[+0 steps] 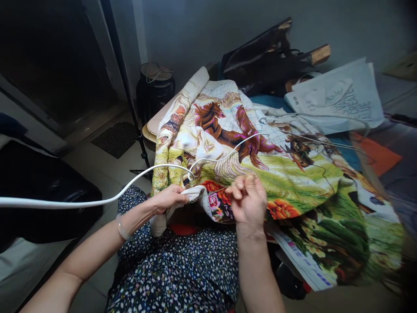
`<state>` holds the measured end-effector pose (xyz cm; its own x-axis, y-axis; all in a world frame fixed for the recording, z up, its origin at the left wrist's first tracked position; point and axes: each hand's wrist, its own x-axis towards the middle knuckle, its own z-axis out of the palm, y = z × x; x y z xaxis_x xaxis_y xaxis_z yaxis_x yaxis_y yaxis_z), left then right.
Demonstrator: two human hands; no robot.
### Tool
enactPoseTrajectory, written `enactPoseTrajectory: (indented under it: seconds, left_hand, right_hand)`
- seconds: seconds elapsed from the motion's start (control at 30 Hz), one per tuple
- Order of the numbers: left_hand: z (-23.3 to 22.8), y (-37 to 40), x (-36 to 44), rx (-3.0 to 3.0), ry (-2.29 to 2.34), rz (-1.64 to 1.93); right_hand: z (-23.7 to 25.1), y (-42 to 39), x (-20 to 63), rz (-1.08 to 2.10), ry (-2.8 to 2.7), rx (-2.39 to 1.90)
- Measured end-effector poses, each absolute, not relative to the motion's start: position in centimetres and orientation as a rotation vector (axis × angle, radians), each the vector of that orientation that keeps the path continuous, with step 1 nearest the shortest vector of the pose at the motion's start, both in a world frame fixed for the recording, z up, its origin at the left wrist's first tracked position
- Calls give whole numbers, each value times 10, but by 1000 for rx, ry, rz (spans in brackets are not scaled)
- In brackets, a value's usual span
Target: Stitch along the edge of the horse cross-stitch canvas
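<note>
A large cross-stitch cloth (224,130) with brown horses, green grass and red flowers lies spread over the table and hangs towards my lap. My left hand (171,199) is closed on its folded white near edge, thumb on top. My right hand (249,198) is a closed fist just to the right, above the red flowers. A thin thread (216,190) runs taut from the held edge to the fingers of that hand. Whether a needle is in those fingers is hidden. The cloth's left side is rolled up into a thick roll (177,115).
A white cable (107,202) crosses from the left over the cloth, looping near my left hand. A black stand pole (125,82) rises on the left. Behind the cloth are a dark bag (257,61) and a pale printed bag (339,98). Printed paper (306,261) sticks out below.
</note>
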<state>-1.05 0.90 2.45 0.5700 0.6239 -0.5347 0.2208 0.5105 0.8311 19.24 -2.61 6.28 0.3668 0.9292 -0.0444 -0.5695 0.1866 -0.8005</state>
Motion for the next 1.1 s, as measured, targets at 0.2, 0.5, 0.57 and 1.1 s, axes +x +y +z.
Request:
enactPoseTrajectory:
  seconds: [0.2, 0.5, 0.57, 1.1]
  left_hand:
    - [26, 10, -8, 940, 979, 351]
    - [23, 11, -11, 864, 989, 343]
    - [22, 12, -11, 870, 982, 350]
    - [19, 9, -8, 961, 987, 359]
  right_hand:
    - [70, -34, 211, 997, -617, -868]
    - [71, -40, 250, 556, -536, -906]
    - [69, -43, 257, 468, -557, -926]
    - [10, -69, 166, 883, -1221, -1317]
